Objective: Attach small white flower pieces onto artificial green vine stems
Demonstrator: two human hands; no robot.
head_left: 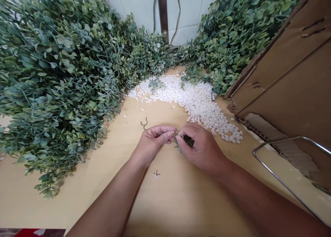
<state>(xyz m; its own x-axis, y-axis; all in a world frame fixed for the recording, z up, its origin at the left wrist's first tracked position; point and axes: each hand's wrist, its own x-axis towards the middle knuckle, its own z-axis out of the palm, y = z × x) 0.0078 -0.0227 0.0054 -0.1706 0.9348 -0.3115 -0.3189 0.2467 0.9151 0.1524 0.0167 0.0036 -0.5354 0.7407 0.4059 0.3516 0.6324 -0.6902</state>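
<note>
My left hand and my right hand meet over the middle of the table. Between them is a small green artificial leaf sprig, partly hidden by my right fingers. The thumb and forefinger of my left hand pinch its tip end, and my right hand is closed around its leafy part. Just beyond my hands, small white plastic pieces lie in a curved, loose heap. A short curved green stem rests past my left hand. Nearer to me lies a tiny cross-shaped scrap.
Large piles of artificial greenery stand at the left and back right. A cardboard box rises at the right, with a bent metal wire frame before it. A dark upright bar stands against the tiled wall.
</note>
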